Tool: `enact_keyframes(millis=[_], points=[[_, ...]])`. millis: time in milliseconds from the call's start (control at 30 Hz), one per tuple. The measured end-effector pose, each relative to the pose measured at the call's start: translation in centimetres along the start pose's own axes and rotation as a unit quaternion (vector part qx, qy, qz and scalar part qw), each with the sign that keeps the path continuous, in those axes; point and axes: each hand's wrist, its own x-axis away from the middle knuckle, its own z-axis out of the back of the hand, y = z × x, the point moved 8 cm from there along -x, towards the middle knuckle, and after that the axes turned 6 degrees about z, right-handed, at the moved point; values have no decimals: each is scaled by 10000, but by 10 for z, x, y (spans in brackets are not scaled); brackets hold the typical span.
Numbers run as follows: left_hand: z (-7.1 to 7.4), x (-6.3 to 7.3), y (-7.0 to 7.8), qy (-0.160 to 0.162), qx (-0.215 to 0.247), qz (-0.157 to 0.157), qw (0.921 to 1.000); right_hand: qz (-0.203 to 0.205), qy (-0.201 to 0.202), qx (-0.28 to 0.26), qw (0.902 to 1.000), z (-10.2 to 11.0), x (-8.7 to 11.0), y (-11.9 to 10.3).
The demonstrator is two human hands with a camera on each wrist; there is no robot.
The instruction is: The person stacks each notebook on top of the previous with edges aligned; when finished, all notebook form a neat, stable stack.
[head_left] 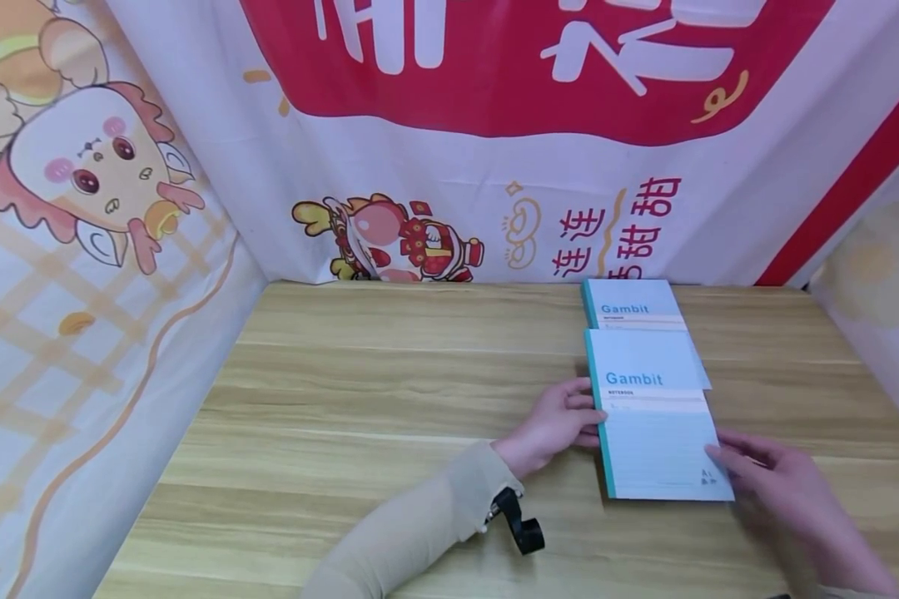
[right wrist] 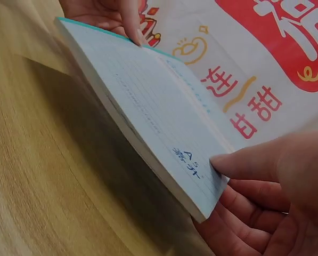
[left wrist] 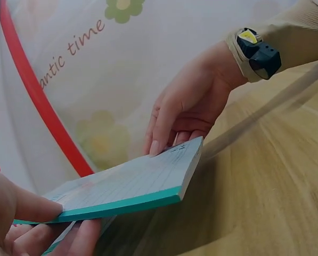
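A light blue notebook (head_left: pixel 659 441) with a teal spine and the word Gambit on its cover is held between both hands. My left hand (head_left: pixel 554 423) pinches the spine edge, thumb on the cover and fingers underneath. On the opposite edge, near the lower corner, my right hand (head_left: pixel 782 482) grips it the same way, as the right wrist view shows at the thumb (right wrist: pixel 249 162). The notebook is raised over the table, with its shadow beneath in both wrist views. Behind it lies a second matching notebook (head_left: pixel 633 301), its lower part covered by the held one.
The wooden table (head_left: pixel 389 358) extends far to the left of the notebooks. A white cloth backdrop (head_left: pixel 262 183) with red and cartoon prints hangs along its back edge, and printed cloth (head_left: pixel 120 349) also hangs at the sides. A black wrist camera (head_left: pixel 520 524) is strapped to the left sleeve.
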Motion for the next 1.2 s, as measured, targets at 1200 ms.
enact_keyframes(millis=[1200], points=[[12, -14, 22, 266, -107, -363, 9989, 428, 795, -653, 9938, 12, -22, -36]])
